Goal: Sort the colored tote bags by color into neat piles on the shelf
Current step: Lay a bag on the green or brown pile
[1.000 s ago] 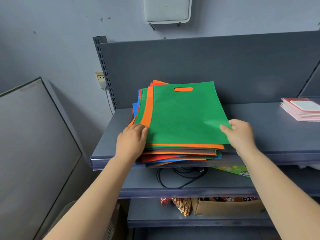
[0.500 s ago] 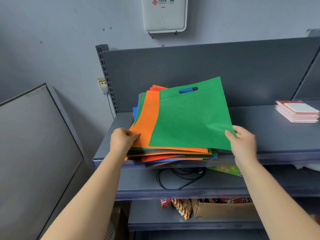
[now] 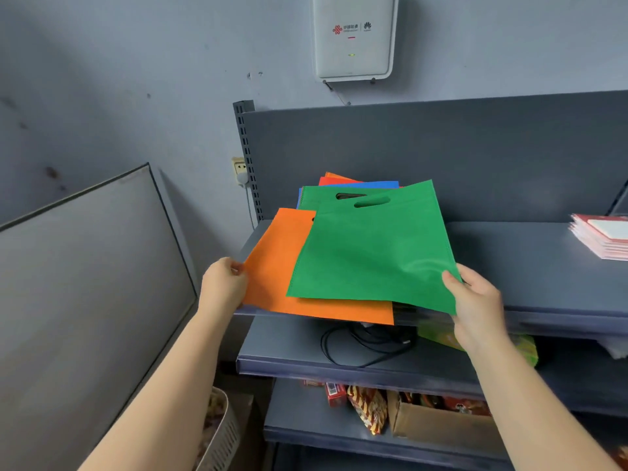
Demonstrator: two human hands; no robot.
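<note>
A: Which step is in hand?

B: Pulling the top bags off the mixed stack, I'd say. The right hand (image 3: 475, 302) pinches the near right corner of a green tote bag (image 3: 370, 253), thumb on top. The left hand (image 3: 222, 287) grips the left edge of an orange tote bag (image 3: 272, 280). Both hands are grasping, neither released.

A: Where do the two bags sit?

B: The green one overlaps the orange one. Both jut out past the front edge of the shelf (image 3: 530, 253) at its left end. The orange bag's near edge hangs over the lower shelf (image 3: 289, 355) and its black cable (image 3: 360, 345).

A: And the rest?

B: The mixed stack (image 3: 339, 192) lies behind them against the shelf's back panel; green, blue, red and orange layers show. No sorted pile is visible yet, so the job looks barely begun.

A: What does the next move call for?

B: Separating the two colours. Each bag needs its own bare patch on the shelf. There is room to the right, short of the pink-and-white stack (image 3: 601, 237) at the right end. The fabric is thin and floppy, so it should be laid flat with the edges squared.
</note>
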